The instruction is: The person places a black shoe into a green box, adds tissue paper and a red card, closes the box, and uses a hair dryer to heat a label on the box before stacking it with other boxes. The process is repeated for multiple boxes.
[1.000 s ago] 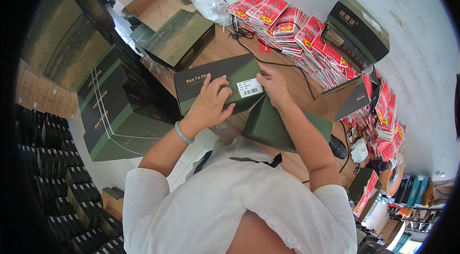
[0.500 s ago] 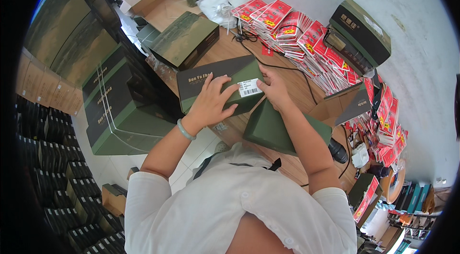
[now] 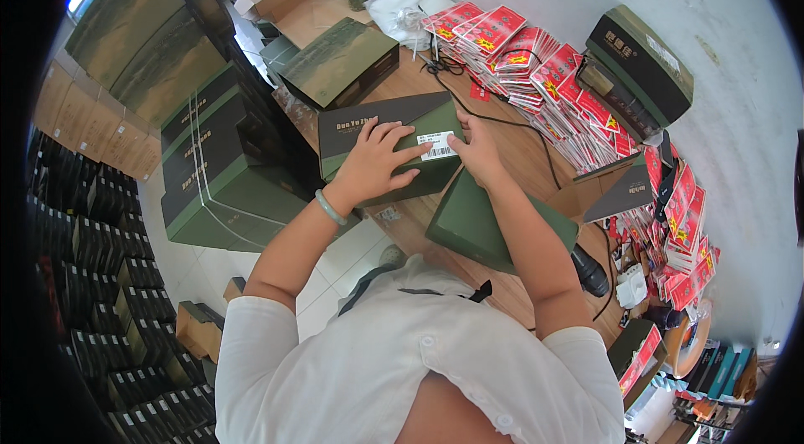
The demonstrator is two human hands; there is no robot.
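Note:
A closed green and dark brown cardboard box (image 3: 364,130) lies on the wooden table in front of me, with a white barcode label (image 3: 437,146) on its side. My left hand (image 3: 378,161) rests on this side with its fingers spread, the fingertips reaching the label's left edge. At the box's right end, my right hand (image 3: 479,151) grips the corner, thumb by the label and fingers over the far edge. Just under my right forearm sits a second green box (image 3: 486,222), partly hidden by the arm.
Piles of red printed packets (image 3: 536,67) line the wall. Another green box (image 3: 339,63) stands farther back, and a dark box (image 3: 641,67) leans at the right. An open box (image 3: 615,188) and a black cable (image 3: 502,119) lie nearby. Strapped boxes (image 3: 209,167) are stacked at left.
The view has shifted slightly, so the surroundings sit a little farther right. Both hands stay on the box; my left fingers lie closer to the label.

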